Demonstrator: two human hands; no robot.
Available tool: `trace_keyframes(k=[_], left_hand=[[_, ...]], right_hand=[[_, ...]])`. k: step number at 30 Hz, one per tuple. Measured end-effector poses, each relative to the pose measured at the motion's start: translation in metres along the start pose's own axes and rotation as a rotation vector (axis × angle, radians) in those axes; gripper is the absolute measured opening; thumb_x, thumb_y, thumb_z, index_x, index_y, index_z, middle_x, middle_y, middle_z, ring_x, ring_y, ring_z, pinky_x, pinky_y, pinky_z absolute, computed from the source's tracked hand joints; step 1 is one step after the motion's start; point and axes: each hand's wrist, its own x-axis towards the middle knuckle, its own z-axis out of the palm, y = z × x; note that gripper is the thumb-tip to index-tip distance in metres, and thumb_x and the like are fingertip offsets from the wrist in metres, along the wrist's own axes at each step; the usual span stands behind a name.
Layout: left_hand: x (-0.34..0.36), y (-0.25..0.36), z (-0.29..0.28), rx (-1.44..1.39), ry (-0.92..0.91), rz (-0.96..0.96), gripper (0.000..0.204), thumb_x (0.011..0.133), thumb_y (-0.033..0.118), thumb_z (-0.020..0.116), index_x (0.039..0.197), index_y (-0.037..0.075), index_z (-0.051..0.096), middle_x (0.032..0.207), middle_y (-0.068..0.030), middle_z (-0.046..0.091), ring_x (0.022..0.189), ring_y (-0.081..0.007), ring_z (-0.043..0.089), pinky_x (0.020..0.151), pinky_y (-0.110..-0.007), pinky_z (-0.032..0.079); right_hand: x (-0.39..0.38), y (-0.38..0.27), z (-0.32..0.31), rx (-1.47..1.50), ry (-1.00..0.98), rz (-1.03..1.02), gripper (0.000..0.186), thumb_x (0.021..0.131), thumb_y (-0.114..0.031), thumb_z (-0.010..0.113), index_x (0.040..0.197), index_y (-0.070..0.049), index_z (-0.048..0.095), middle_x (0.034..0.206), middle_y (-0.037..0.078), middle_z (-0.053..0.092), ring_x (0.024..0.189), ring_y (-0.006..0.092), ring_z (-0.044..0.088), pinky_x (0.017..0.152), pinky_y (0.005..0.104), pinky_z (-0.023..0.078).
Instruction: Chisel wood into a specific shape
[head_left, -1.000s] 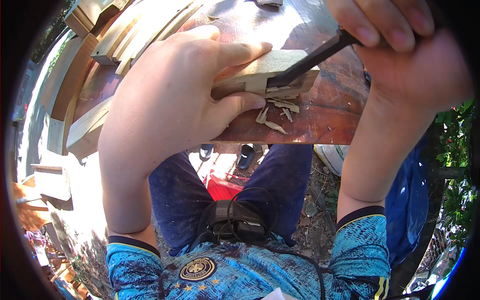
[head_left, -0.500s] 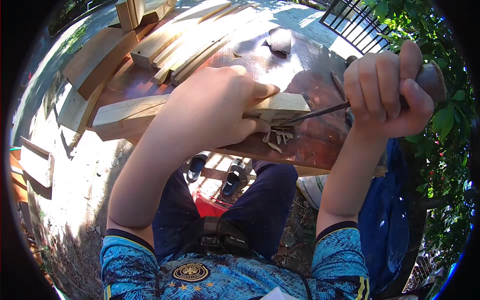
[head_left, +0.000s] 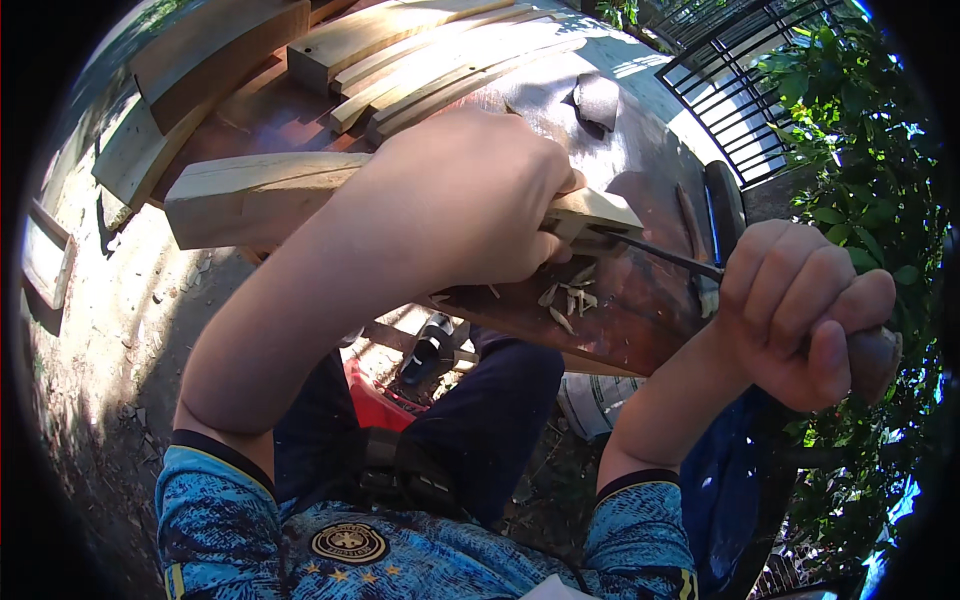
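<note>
My left hand is closed around a pale squared length of wood, near its right end. The wood lies across the near side of the reddish-brown table. In my right hand is a chisel, gripped in a fist by its handle, whose butt shows past the little-finger side or thumb side; I cannot tell which. Its thin dark blade points left, and the tip meets a cut recess at the wood's right end. Pale wood shavings lie just below that recess. The tip's depth in the recess is hidden.
Several lumber strips and curved wooden pieces are stacked at the far left. A grey scrap sits toward the back of the table. A dark cylindrical tool lies at the right edge. Leafy branches hang beside my right hand.
My right hand has come down, so the chisel's handle is now lower than its tip. My left hand keeps its hold on the wood. The whole view has shifted a little.
</note>
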Motion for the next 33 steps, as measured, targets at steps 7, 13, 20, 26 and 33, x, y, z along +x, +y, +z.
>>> trace_keyframes(k=[7,13,20,26,33], left_hand=[[0.000,0.000,-0.003,0.011,0.038,0.015,0.045,0.086,0.036,0.085,0.121,0.008,0.079,0.107,-0.0169,0.075,0.107,-0.0357,0.072,0.096,-0.046,0.057],[0.007,-0.003,-0.004,0.019,0.031,0.006,0.049,0.086,0.039,0.086,0.123,0.007,0.079,0.107,-0.0168,0.076,0.106,-0.0356,0.072,0.094,-0.046,0.057],[0.002,-0.002,0.007,0.018,0.136,0.028,0.050,0.085,0.034,0.085,0.126,0.007,0.079,0.100,-0.0180,0.074,0.101,-0.0365,0.072,0.090,-0.046,0.057],[-0.004,0.005,0.012,0.055,0.244,0.101,0.047,0.083,0.027,0.082,0.126,0.008,0.080,0.094,-0.0193,0.073,0.093,-0.0375,0.073,0.086,-0.045,0.057],[0.000,0.000,0.015,0.060,0.165,0.108,0.050,0.077,0.016,0.079,0.126,0.010,0.079,0.086,-0.0224,0.073,0.085,-0.0387,0.073,0.079,-0.048,0.058]], right_hand=[[0.007,-0.004,0.001,0.003,0.065,0.125,0.012,0.097,-0.012,0.054,0.089,-0.015,0.046,0.062,-0.003,0.049,0.050,0.0087,0.046,0.046,0.0256,0.040],[0.020,0.010,-0.035,0.214,-0.026,0.234,0.006,0.098,-0.012,0.050,0.092,-0.014,0.050,0.062,-0.006,0.047,0.049,0.0069,0.043,0.053,0.0259,0.041],[0.035,0.017,-0.054,0.349,-0.052,0.383,0.009,0.099,-0.011,0.047,0.096,-0.011,0.056,0.065,-0.005,0.044,0.053,0.0066,0.041,0.057,0.0264,0.038],[0.030,0.029,-0.040,0.410,0.014,0.446,0.010,0.099,-0.011,0.048,0.095,-0.011,0.057,0.065,-0.006,0.044,0.054,0.0067,0.041,0.058,0.0271,0.039],[0.026,0.022,-0.030,0.357,0.130,0.419,0.015,0.101,-0.010,0.047,0.086,-0.015,0.047,0.065,-0.005,0.042,0.052,0.0079,0.039,0.057,0.0278,0.039]])
